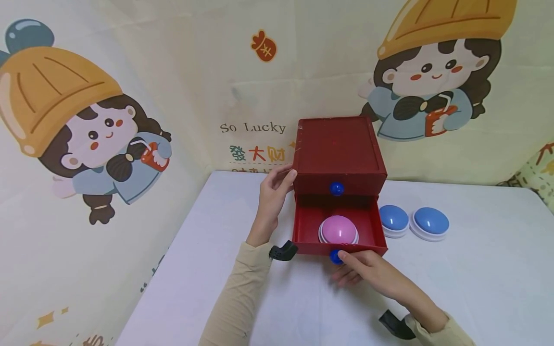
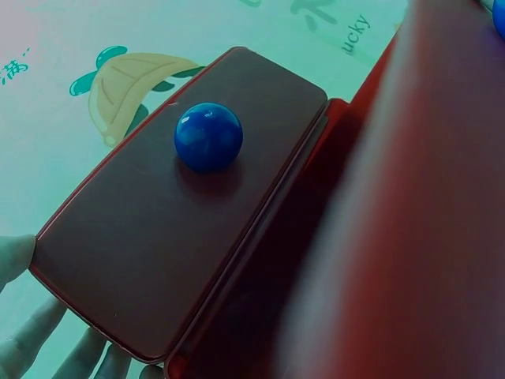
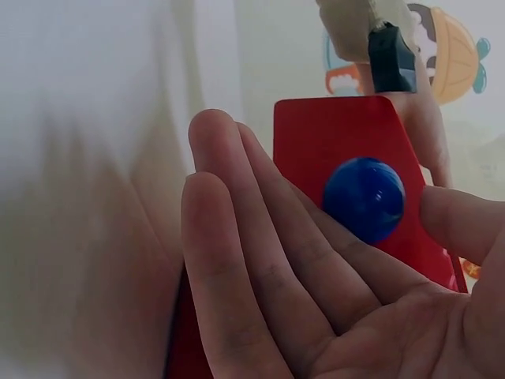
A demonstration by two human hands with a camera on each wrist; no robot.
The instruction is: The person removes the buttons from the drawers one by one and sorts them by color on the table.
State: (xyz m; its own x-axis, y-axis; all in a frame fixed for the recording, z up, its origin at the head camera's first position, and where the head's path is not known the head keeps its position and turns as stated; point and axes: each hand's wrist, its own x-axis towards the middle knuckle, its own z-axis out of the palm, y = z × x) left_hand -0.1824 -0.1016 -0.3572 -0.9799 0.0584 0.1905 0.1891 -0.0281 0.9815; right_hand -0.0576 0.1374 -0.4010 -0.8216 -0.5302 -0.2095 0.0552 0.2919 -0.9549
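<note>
One left hand (image 1: pixel 270 202) we are resting, fingers spread, against the box (image 1: pixel 337 146), likely steadying it; our right hand (image 1: pixel 374 274) is holding fingers together by the knob (image 1: pixel 334 257), pink button (image 1: pixel 339 230) lying beyond in the drawer (image 1: pixel 313 248).

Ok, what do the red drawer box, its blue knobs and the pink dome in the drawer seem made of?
Red drawer box: smooth, plastic or lacquered wood, unclear; pale scuffs mark its top. Blue knobs: glossy, probably plastic, though glass is possible; sharp highlights. Pink dome: likely shiny plastic, from its bright reflection.
</note>
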